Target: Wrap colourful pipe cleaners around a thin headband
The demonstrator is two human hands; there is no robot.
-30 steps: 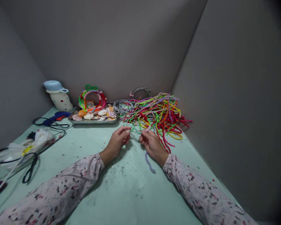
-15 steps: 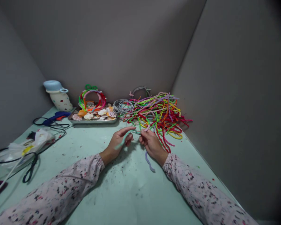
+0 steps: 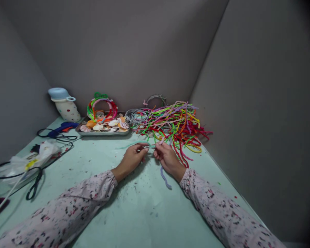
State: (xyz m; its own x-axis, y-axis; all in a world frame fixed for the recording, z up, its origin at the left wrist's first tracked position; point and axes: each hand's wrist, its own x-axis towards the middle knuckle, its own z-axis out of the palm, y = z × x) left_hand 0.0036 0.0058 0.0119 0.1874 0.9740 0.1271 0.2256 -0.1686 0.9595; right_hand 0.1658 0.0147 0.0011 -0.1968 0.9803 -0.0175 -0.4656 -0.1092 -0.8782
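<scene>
Near the middle of the table, my left hand (image 3: 132, 157) pinches a mint-green fuzzy stem (image 3: 127, 145), whose free end reaches out to the left behind the fingers. Close beside it, my right hand (image 3: 167, 157) is closed on a pink fuzzy stem (image 3: 162, 140), which pokes up above the fingertips. A lavender fuzzy stem (image 3: 165, 179) hangs below my right hand. The mint stem runs across the small gap between the two hands. How the pieces join at the fingertips is too small to tell.
Behind my right hand lies a heap of coloured fuzzy stems (image 3: 182, 119), beside coiled grey wire (image 3: 136, 117). A metal tray (image 3: 103, 134) holds shells and decorated rings. Leftward are a bottle (image 3: 67, 108), a blue tool (image 3: 62, 128), black cables and a plastic bag (image 3: 45, 151).
My left hand has gone from spread fingers to a pinch on the mint stem. The stem's free end has swung from in front of that hand to behind it, pointing left.
</scene>
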